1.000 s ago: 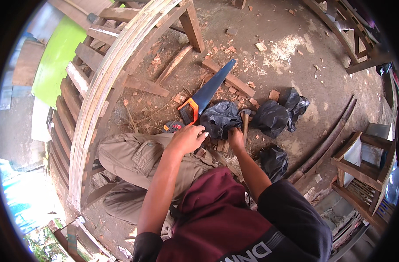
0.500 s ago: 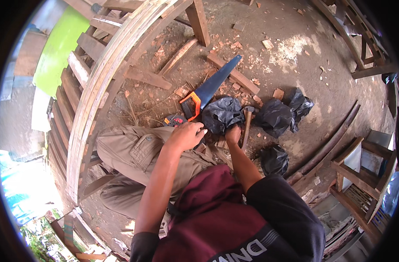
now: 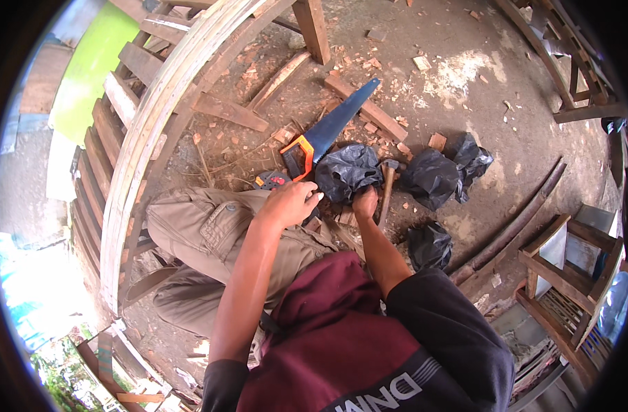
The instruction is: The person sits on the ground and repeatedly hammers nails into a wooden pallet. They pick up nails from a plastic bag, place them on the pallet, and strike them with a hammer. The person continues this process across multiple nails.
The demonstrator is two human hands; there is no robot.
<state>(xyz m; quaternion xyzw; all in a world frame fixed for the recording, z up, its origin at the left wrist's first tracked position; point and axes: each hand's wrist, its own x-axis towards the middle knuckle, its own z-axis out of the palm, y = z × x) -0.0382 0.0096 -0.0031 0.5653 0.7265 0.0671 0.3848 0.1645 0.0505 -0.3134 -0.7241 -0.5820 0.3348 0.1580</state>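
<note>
My right hand (image 3: 365,204) is closed at the near edge of a crumpled black plastic bag (image 3: 348,172); its fingertips are partly hidden by the plastic. Just left of that bag, over my bent leg, is my left hand (image 3: 290,204), its fingers loosely curved, with a gap between thumb and forefinger and nothing visible in it. A hammer (image 3: 387,189) with a wooden handle lies right beside my right hand. Beyond my left hand, a handsaw (image 3: 334,128) with a dark blue blade and orange-black handle points away to the right. A dark, red-marked object (image 3: 271,180) lies by the saw handle.
More black plastic bags (image 3: 431,180) lie to the right, one (image 3: 429,245) nearer me. Wood pieces (image 3: 369,110) and chips litter the dirt floor. A long curved timber structure (image 3: 146,144) rises at left. A curved strip (image 3: 517,226) and a wooden chair-like frame (image 3: 568,268) are at right.
The view has shifted slightly. Both hands stay almost where they were, the right at the bag and the left beside it.
</note>
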